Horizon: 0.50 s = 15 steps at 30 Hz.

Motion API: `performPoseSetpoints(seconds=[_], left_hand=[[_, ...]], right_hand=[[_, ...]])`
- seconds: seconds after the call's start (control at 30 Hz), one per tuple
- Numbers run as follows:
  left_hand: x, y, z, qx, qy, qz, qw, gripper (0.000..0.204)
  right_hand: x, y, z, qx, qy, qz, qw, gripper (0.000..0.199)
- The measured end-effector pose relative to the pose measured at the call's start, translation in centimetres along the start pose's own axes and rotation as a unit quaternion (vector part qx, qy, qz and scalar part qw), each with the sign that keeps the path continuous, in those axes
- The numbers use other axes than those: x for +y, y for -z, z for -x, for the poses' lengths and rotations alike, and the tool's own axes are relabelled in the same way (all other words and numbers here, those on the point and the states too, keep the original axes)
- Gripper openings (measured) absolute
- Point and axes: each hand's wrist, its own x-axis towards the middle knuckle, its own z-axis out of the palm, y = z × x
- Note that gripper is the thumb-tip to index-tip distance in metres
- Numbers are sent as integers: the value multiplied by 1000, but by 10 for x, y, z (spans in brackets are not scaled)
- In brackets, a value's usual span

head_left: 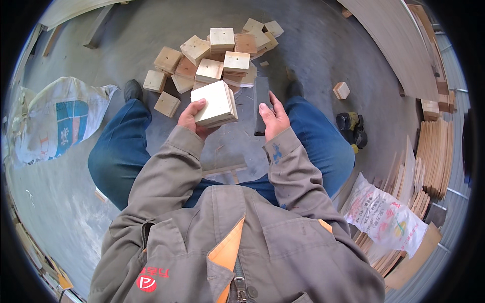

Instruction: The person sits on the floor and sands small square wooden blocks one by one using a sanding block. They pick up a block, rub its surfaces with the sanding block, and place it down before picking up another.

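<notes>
Left grip (191, 117) pinches a stack of square wooden pieces (215, 102) with its thumb on top, while the right grip (275, 119) clasps a dark flat bar (261, 99) beside it, near wooden blocks (208, 69) heaped on the floor (316, 55).

jacket (288, 240): red emblem (147, 283), lettering (158, 272) | left sack (44, 118): blue printed panel (71, 123) | right sack (386, 218): red-and-black print (375, 209)

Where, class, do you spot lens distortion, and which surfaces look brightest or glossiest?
In the head view, the large pale board bows along the upper right rim, with black beyond; also in the head view, the top of the held wood stack looks nearly white, and the floor shows a pale sheen at lower left.
</notes>
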Motion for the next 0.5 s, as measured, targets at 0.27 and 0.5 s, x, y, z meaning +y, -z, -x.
performPoseSetpoints(seconds=[0.27,0.5], left_hand=[[2,-4,6,21,-11,28,999,62],[-1,-4,5,22,-22,52,998,62]], right_hand=[[-10,-25,17,-15,361,409,838,78],[5,-42,17,-46,395,415,818,77]])
